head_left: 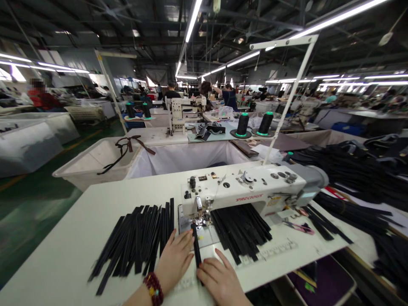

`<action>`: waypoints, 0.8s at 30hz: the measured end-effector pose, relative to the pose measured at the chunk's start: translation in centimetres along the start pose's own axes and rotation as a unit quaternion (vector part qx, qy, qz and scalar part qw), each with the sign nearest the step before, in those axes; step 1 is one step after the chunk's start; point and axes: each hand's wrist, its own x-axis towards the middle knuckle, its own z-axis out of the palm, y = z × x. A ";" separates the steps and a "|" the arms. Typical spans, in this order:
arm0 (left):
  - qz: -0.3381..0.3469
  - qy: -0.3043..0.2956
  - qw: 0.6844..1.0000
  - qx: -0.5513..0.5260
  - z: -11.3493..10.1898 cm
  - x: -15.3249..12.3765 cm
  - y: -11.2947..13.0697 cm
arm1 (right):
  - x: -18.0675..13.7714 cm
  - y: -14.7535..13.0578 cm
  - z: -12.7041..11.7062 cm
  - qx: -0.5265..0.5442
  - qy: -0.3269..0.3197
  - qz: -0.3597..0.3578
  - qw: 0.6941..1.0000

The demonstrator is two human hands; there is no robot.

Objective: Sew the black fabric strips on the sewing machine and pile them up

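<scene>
A narrow black strip (196,248) lies on the white table, its far end under the presser foot of a white sewing machine (245,189). My left hand (175,259), with a bead bracelet on the wrist, rests flat beside the strip's left edge, fingers stretched out. My right hand (219,280) lies on the near end of the strip, fingers extended and pressing it down. A fan of black strips (137,242) sits left of the needle. Another pile of black strips (242,229) lies under the machine arm to the right.
Pink-handled scissors (299,227) lie right of the machine. Heaps of black strips (353,170) cover the table at right. Two black thread cones (242,124) stand behind. White cloth bins (95,159) sit beyond the table. Other workers sit at machines farther back.
</scene>
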 end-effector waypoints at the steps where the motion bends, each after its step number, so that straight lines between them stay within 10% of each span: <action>1: -0.012 -0.004 1.000 -0.004 0.1 0.1 -0.2 | 0.2 0.0 0.1 0.000 -0.001 0.019 1.000; 24: -0.045 0.011 0.998 -0.034 0.6 2.2 -1.3 | 1.6 -0.2 -0.4 -0.003 -0.103 0.105 0.989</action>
